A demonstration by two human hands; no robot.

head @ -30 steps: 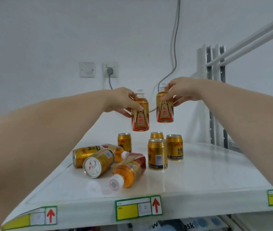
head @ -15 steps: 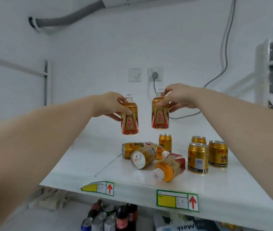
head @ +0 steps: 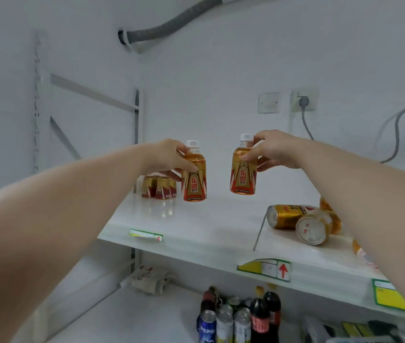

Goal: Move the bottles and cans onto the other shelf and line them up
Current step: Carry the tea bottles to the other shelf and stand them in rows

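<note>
My left hand (head: 165, 157) grips a small orange bottle (head: 194, 178) with a white cap and a red-gold label, held upright in the air over the left white shelf (head: 191, 226). My right hand (head: 274, 151) holds a second, matching bottle (head: 243, 173) by its neck, also upright and a little to the right. A short row of gold cans (head: 159, 186) stands at the back of the left shelf, just behind my left hand. On the right shelf (head: 303, 253) two gold cans (head: 300, 220) lie on their sides, partly hidden by my right forearm.
A seam (head: 258, 233) divides the two shelf boards. Green price tags (head: 265, 268) run along the front edge. Below stand dark soda bottles and cans (head: 238, 315). A white upright post (head: 135, 142) bounds the left shelf; a wall socket and cable (head: 304, 102) are behind.
Both hands have carried their bottles to the left, away from the pile of cans and over the left shelf. The view has swung left, bringing the row of standing cans into sight.
</note>
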